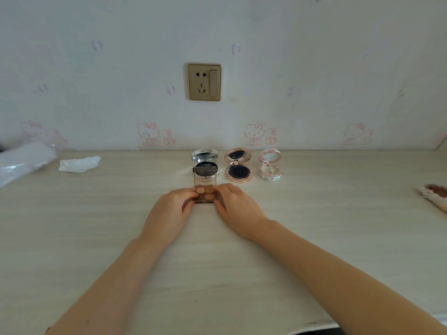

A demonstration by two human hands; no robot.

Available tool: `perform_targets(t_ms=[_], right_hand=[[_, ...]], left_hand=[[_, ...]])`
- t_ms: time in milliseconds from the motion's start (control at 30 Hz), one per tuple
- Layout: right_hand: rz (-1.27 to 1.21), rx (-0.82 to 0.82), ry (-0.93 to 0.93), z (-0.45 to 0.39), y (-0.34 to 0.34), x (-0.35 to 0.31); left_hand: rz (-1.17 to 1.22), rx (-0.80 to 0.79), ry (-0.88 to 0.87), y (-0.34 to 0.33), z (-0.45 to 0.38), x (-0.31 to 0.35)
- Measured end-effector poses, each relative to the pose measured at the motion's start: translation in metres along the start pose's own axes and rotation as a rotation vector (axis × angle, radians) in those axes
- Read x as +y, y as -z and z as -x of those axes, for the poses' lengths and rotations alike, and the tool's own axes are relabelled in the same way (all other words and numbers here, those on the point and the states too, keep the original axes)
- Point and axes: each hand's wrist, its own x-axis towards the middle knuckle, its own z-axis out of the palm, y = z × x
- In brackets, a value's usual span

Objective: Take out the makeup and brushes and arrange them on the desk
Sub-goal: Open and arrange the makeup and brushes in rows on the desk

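A small brown eyeshadow palette with four pans stands on the desk, its clear lid raised. My left hand grips its left side and my right hand grips its right side. Behind it, along the wall, three round compacts stand open in a row: a silver one, partly hidden by the palette's lid, a rose-gold one and a white floral one.
A crumpled white tissue lies at the back left, next to clear plastic wrapping. A patterned pouch shows at the right edge. A gold wall socket sits above the desk.
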Motion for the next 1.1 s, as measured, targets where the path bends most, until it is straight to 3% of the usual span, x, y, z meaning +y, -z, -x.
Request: perform_targets(t_ms=[400, 600, 1100], right_hand=[[0.118, -0.083, 0.023, 0.013, 0.021, 0.013], [0.233, -0.041, 0.025, 0.048, 0.053, 0.044], [0.357, 0.065, -0.292, 0.179, 0.149, 0.175]], left_hand=[[0.007, -0.009, -0.033, 0.001, 0.002, 0.016], [0.037, -0.019, -0.117, -0.012, -0.003, 0.054], [0.130, -0.216, -0.295, -0.134, -0.029, 0.197]])
